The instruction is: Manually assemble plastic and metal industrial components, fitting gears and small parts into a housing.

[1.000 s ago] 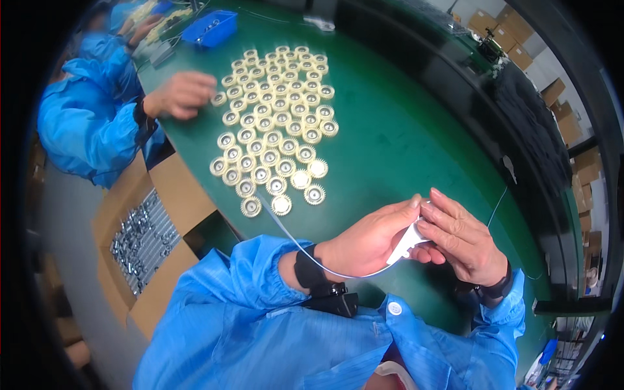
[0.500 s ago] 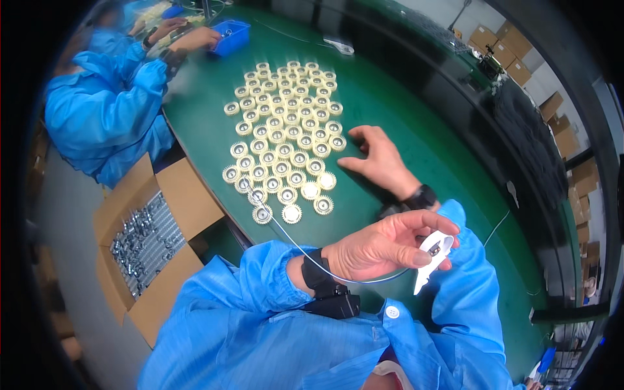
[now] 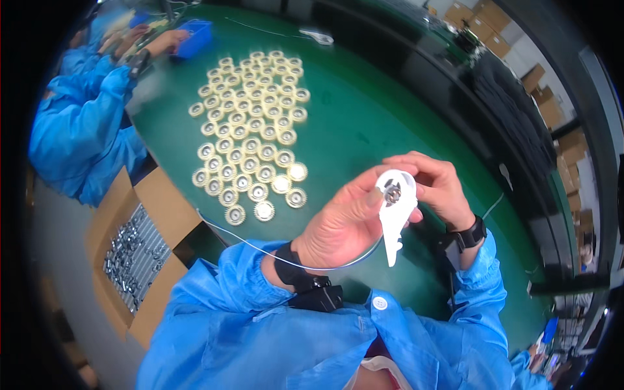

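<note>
A white plastic housing (image 3: 392, 227), with a round cup at the top and a tapering handle, is held up in front of my chest. Small metal parts (image 3: 393, 194) sit inside the cup. My left hand (image 3: 344, 224) grips the housing from the left, its thumb on the cup's rim. Bent fingers of my right hand (image 3: 439, 188) close on the cup's right and back side, partly hidden behind it. A thin pale cable (image 3: 279, 259) runs from beside the housing across my left wrist. Yellowish toothed gears (image 3: 250, 146) with metal centres lie in a wide group beyond my left hand.
An open cardboard box (image 3: 185, 214) of shiny metal parts stands left of the green table (image 3: 364, 117). A co-worker in blue (image 3: 78, 136) reaches to a blue bin (image 3: 195, 39) at far left. Another white housing (image 3: 317, 36) with a cable lies at the far side.
My right hand has come from the table beside the gears to the housing and now grips it. My left hand has raised the housing and turned its cup toward view. The view has shifted slightly.
</note>
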A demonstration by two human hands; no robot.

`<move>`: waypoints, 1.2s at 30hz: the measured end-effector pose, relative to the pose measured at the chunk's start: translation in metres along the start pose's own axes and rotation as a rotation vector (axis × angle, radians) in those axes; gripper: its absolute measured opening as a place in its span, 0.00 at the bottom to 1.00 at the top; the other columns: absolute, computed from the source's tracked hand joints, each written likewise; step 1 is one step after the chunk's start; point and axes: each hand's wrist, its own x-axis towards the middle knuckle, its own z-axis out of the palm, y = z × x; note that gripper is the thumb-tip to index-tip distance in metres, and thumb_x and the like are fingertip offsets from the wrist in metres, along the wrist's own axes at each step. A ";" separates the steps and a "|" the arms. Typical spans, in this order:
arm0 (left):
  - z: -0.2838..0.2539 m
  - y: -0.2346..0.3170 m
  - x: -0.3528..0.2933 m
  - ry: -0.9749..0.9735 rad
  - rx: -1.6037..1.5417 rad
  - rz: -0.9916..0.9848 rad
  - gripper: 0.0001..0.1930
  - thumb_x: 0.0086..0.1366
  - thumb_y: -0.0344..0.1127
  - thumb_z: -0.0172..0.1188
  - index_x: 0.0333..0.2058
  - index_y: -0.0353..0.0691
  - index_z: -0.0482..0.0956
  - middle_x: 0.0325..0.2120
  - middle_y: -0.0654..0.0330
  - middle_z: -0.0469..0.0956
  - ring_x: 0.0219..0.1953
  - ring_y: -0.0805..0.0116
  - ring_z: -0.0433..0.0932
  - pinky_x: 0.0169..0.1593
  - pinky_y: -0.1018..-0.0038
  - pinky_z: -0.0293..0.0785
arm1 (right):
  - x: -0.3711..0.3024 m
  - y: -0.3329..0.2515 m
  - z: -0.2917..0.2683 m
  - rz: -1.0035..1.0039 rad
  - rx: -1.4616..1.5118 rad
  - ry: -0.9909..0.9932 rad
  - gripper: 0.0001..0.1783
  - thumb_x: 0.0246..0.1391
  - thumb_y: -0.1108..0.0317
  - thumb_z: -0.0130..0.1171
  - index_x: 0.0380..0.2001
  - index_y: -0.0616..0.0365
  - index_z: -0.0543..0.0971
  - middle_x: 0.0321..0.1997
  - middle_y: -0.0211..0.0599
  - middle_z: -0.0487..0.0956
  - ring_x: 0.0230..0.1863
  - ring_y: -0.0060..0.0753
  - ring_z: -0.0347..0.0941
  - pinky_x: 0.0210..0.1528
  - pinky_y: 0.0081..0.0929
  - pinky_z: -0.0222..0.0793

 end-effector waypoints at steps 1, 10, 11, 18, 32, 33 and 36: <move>0.000 -0.002 0.002 -0.010 -0.030 -0.038 0.36 0.57 0.48 0.65 0.58 0.33 0.63 0.49 0.51 0.71 0.43 0.57 0.77 0.50 0.68 0.73 | -0.013 0.003 -0.003 -0.012 0.063 0.014 0.23 0.52 0.70 0.64 0.51 0.64 0.74 0.45 0.32 0.77 0.46 0.24 0.74 0.49 0.23 0.70; -0.008 -0.018 0.002 -0.122 -0.110 -0.117 0.37 0.54 0.46 0.69 0.56 0.33 0.62 0.49 0.50 0.70 0.49 0.54 0.74 0.51 0.68 0.73 | -0.052 0.011 0.028 -0.065 0.469 0.155 0.27 0.54 0.65 0.62 0.56 0.63 0.71 0.56 0.34 0.71 0.57 0.29 0.67 0.60 0.29 0.61; -0.009 -0.019 0.002 -0.140 -0.147 -0.120 0.36 0.56 0.44 0.68 0.57 0.33 0.61 0.49 0.49 0.70 0.51 0.52 0.73 0.52 0.66 0.73 | -0.053 0.016 0.027 -0.107 0.394 0.187 0.27 0.54 0.66 0.62 0.56 0.63 0.72 0.55 0.34 0.71 0.56 0.29 0.68 0.60 0.29 0.61; -0.005 -0.020 0.003 0.013 -0.117 -0.086 0.31 0.62 0.35 0.60 0.60 0.33 0.59 0.50 0.48 0.71 0.54 0.49 0.71 0.59 0.63 0.69 | -0.061 -0.008 0.005 -0.319 0.088 0.381 0.24 0.50 0.74 0.63 0.51 0.65 0.73 0.49 0.38 0.73 0.52 0.33 0.71 0.55 0.31 0.68; -0.009 -0.020 0.001 0.033 0.130 -0.100 0.20 0.65 0.36 0.57 0.54 0.39 0.67 0.48 0.60 0.71 0.50 0.72 0.71 0.54 0.71 0.69 | -0.055 -0.008 0.021 -0.304 -0.217 0.280 0.18 0.46 0.71 0.68 0.41 0.65 0.78 0.41 0.38 0.77 0.40 0.29 0.71 0.44 0.26 0.68; -0.007 -0.020 0.001 0.033 0.129 -0.099 0.20 0.65 0.36 0.57 0.54 0.39 0.67 0.48 0.60 0.71 0.50 0.72 0.71 0.54 0.71 0.69 | -0.055 -0.008 0.022 -0.301 -0.199 0.299 0.18 0.46 0.71 0.68 0.41 0.65 0.78 0.41 0.38 0.77 0.40 0.29 0.71 0.44 0.26 0.67; -0.005 -0.021 0.001 0.087 0.107 -0.092 0.16 0.65 0.33 0.59 0.50 0.39 0.69 0.45 0.62 0.72 0.47 0.73 0.72 0.50 0.73 0.68 | -0.055 -0.008 0.022 -0.307 -0.254 0.304 0.18 0.45 0.71 0.69 0.41 0.65 0.78 0.41 0.38 0.77 0.40 0.28 0.71 0.43 0.25 0.67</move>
